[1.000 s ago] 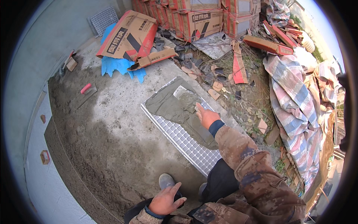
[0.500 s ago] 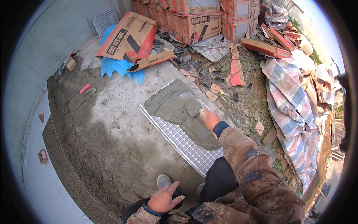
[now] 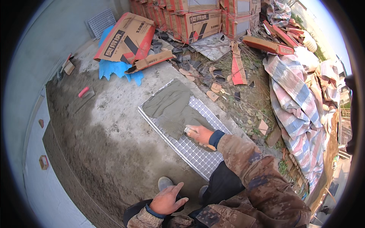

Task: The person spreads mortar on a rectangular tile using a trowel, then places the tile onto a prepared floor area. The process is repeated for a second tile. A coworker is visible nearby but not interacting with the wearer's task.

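A large tile (image 3: 186,152) lies on the concrete floor with its white gridded back facing up. Grey mortar (image 3: 167,102) covers its far part and reaches toward the middle, leaving bare grid along the right side and near end. My right hand (image 3: 200,135) is wrapped around the handle of a trowel (image 3: 211,147) low over the mortar's near edge; the hand hides most of the trowel's blade. Down by my knee, my left hand (image 3: 167,200) holds nothing, its thumb and fingers apart.
A red-handled notched trowel (image 3: 84,92) lies on damp mortar at left. Torn cardboard (image 3: 127,38) rests on blue sheeting (image 3: 121,70). Stacked tile boxes (image 3: 201,24) stand behind. Broken pieces litter the dirt beside a striped tarp (image 3: 294,89). A thin string (image 3: 70,165) runs along the left.
My right hand with the trowel has come nearer and slightly left. Mortar along the tile's right side has been pulled away, baring grid there. My left hand stays by my knee.
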The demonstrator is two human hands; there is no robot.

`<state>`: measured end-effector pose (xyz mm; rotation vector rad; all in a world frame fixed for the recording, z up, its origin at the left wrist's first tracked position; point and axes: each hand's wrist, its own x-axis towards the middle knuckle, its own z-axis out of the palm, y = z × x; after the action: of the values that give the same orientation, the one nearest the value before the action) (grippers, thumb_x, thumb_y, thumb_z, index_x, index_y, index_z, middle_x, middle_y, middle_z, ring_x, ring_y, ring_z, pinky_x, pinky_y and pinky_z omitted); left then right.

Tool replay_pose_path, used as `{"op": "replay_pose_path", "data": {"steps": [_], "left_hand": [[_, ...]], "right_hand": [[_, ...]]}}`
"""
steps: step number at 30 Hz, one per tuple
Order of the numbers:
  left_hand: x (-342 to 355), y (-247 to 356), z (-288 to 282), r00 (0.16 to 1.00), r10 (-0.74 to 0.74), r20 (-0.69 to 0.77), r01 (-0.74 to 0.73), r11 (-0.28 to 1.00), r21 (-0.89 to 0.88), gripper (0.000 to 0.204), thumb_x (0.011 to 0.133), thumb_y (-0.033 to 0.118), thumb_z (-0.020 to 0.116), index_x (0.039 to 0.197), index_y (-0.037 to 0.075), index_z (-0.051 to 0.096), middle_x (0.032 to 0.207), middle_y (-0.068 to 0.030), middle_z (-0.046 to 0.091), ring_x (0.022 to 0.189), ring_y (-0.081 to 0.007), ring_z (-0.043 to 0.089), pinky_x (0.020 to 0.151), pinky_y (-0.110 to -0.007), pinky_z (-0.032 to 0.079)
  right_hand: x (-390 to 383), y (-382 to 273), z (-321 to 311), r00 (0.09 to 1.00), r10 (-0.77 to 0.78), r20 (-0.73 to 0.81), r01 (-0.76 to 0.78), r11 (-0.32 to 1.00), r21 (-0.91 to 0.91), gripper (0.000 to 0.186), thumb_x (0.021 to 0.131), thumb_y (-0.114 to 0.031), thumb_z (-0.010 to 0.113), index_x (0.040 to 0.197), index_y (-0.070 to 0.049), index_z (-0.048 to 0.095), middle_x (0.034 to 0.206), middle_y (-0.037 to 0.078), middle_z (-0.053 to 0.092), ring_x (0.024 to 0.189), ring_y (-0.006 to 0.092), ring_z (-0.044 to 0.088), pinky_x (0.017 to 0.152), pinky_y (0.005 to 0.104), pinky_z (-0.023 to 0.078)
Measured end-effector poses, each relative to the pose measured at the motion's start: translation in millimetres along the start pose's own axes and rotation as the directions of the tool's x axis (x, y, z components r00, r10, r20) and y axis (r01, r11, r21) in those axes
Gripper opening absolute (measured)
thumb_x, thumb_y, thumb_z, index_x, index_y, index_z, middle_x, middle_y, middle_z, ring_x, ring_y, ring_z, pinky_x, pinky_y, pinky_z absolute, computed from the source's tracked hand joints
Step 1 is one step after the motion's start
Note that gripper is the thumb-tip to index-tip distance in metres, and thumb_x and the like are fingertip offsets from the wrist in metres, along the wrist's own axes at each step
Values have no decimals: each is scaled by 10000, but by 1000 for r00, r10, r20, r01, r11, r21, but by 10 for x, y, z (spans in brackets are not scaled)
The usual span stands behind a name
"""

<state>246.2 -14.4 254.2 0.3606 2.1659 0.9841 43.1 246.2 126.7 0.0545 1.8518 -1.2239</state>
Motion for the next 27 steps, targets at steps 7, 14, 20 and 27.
{"op": "replay_pose_path", "data": {"steps": [7, 14, 20, 27], "left_hand": [[48, 13, 39, 999, 42, -13, -42, 999, 13, 665, 909, 407, 660, 1395, -2, 464, 1183, -216, 608, 1122, -391, 568, 945, -442, 480], [-13, -4, 60, 999, 14, -29, -13, 1000, 22, 669, 900, 405, 668, 1390, -4, 466, 1194, -214, 605, 1132, -386, 567, 941, -442, 482], [-29, 0, 78, 997, 54, -56, -53, 998, 19, 661, 895, 387, 677, 1386, -6, 471, 1181, -217, 609, 1115, -391, 576, 938, -442, 484], [76, 52, 74, 998, 59, -3, -59, 998, 23, 655, 890, 367, 687, 1382, -10, 476, 1140, -218, 618, 1082, -392, 583, 934, -442, 481]], "right_hand": [[84, 332, -140, 865, -491, -106, 267, 629, -730, 554, 983, -362, 528, 1488, -190, 378, 849, 214, 671, 750, 385, 654, 682, 490, 516], [76, 521, -323, 859, -340, -382, -69, 663, -746, 553, 1003, -351, 475, 1498, -163, 315, 906, 237, 692, 807, 417, 666, 714, 523, 522], [220, 445, -163, 844, -226, -487, 148, 970, -194, 554, 1003, -309, 514, 1488, -85, 364, 754, 107, 622, 554, 230, 589, 495, 400, 485], [284, 112, 190, 929, -228, -291, 230, 973, -28, 556, 969, -284, 563, 1414, 31, 448, 902, 160, 669, 743, 236, 630, 694, 363, 507]]}}
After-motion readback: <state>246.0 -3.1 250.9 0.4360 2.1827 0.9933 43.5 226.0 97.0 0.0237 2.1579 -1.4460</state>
